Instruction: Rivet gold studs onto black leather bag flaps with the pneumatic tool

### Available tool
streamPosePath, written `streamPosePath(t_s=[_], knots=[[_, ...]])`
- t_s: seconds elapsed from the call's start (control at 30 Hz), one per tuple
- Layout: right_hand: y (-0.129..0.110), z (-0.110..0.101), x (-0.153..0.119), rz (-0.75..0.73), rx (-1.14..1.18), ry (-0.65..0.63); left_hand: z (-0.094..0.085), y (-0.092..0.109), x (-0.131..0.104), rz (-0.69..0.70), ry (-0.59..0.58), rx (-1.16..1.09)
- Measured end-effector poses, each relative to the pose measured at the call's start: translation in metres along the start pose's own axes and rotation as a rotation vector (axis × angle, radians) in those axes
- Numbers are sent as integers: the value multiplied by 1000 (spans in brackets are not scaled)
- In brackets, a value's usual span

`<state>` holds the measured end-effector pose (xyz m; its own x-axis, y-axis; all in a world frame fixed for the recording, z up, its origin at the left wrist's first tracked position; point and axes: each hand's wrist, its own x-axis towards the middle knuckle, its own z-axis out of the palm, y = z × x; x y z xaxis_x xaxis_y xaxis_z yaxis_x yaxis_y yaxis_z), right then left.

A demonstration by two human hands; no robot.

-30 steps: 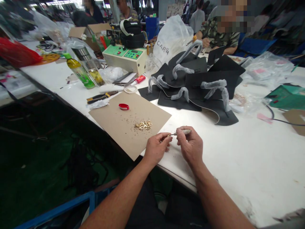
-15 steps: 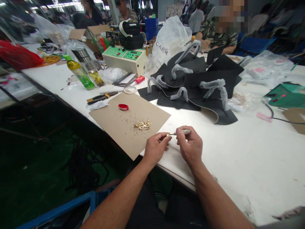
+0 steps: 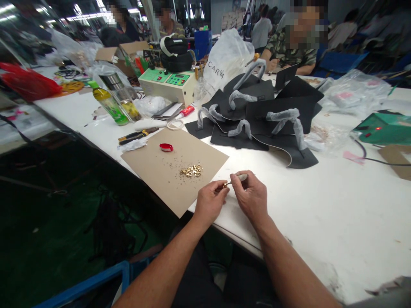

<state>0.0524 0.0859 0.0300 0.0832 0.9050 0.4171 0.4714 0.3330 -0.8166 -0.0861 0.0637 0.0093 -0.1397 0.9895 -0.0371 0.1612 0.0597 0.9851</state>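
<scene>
My left hand point(image 3: 210, 201) pinches a small gold metal piece point(image 3: 225, 185) above the white table's front edge. In my right hand point(image 3: 252, 194) is a thin tool with a pale handle point(image 3: 241, 177), its tip at the gold piece. Left of my hands a brown board point(image 3: 154, 164) lies on the table. On it are a small pile of gold hardware point(image 3: 192, 171), scattered tiny dark bits and a red oval dish point(image 3: 166, 147).
Black panels point(image 3: 279, 111) with plastic-wrapped handles lie behind my hands. Pliers point(image 3: 138, 135), a green-capped bottle point(image 3: 111, 105) and a control box point(image 3: 170, 83) stand or lie at the back left. A green device point(image 3: 382, 127) is at the right. A person in camouflage point(image 3: 302, 55) sits across.
My right hand and the tool have shifted slightly left, and the tool now slants more down toward the gold piece. The camera view has moved a little.
</scene>
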Motion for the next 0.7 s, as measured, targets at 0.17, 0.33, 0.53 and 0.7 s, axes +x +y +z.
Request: streamPosePath(t_s=[0.17,0.33,0.53,0.7], knots=[[-1,-3,4,153,129,-58,-2,1,-3,61,21,95],[-5,-10,6,134,274,-204,-27,5,-3,378,56,382],[-11,-3,0,150,404,-364,-71,13,-1,753,7,809],[-12,-6,5,315,512,-158,-86,17,6,771,80,977]])
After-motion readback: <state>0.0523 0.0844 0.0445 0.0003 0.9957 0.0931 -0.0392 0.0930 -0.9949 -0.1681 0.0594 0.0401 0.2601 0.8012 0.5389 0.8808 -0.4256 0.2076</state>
